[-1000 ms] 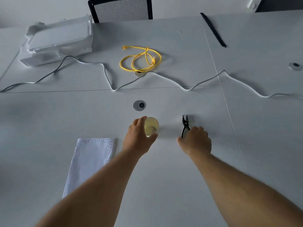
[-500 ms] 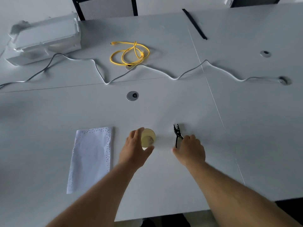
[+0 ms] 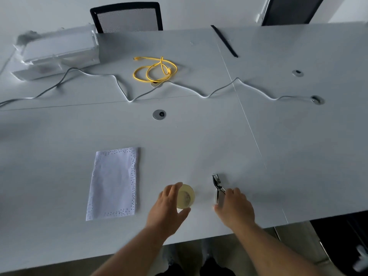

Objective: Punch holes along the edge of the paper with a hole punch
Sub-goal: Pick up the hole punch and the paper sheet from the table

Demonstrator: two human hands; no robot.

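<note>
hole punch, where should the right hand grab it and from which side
Grip the hole punch by its paired handles, from the near side: the right hand already covers them, and the punching head points away across the table.

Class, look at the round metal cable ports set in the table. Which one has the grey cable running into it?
The port at far right: the grey cable ends in it. The central port and the back-right port hold no cable.

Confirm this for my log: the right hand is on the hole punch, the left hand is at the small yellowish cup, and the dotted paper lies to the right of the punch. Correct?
Not quite. The head view shows the paper lying left of the cup and hole punch, beyond the left hand. The right hand is on the punch handles, as stated.
</note>
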